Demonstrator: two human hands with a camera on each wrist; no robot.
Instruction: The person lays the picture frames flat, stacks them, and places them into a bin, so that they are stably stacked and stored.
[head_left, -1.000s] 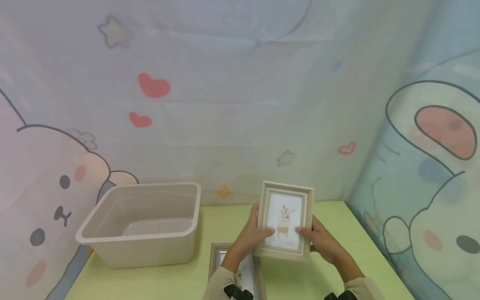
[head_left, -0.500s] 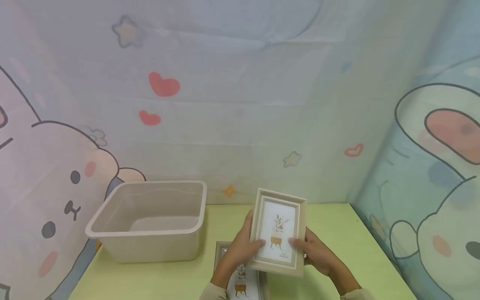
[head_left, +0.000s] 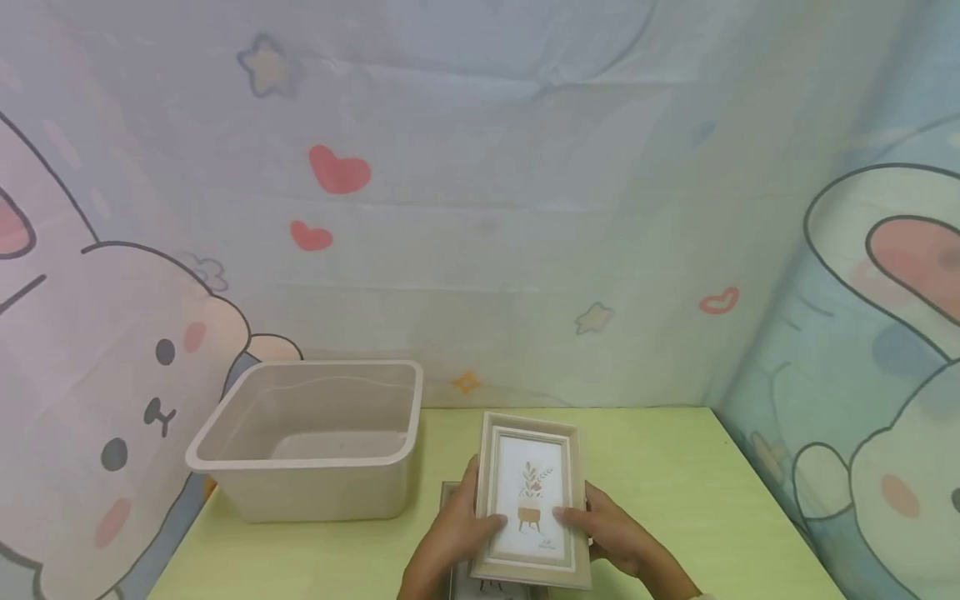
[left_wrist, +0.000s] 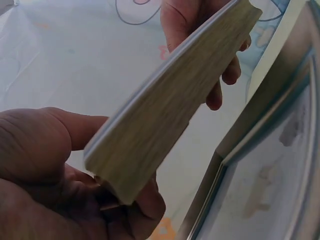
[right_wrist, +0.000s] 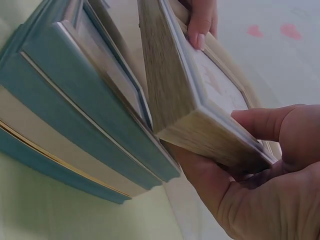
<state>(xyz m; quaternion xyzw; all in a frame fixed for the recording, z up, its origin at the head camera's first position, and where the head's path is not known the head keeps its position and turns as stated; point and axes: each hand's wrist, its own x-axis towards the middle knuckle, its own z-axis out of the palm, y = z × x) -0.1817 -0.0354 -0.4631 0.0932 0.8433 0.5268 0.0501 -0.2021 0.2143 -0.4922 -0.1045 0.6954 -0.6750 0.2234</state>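
A beige picture frame [head_left: 531, 500] with a potted-plant print is held tilted up in front of me by both hands. My left hand [head_left: 450, 537] grips its left edge, thumb on the front and fingers behind, as the left wrist view shows around the wood-grain side [left_wrist: 170, 105]. On the opposite edge my right hand [head_left: 622, 537] grips it the same way, thumb over the glass. Below lies a stack of several picture frames [right_wrist: 85, 100] with teal and beige sides. In the head view the held frame and left hand hide most of the top one [head_left: 487, 586].
A beige plastic bin [head_left: 303, 492] stands on the left of the light-green table [head_left: 660, 475], with no contents visible. Behind the table hangs a cartoon-printed cloth [head_left: 480, 208], and it continues along the right side.
Both hands have brought the picture frame down, left and nearer to me, over the stack. The head view has turned slightly left. Both hands keep their grip.
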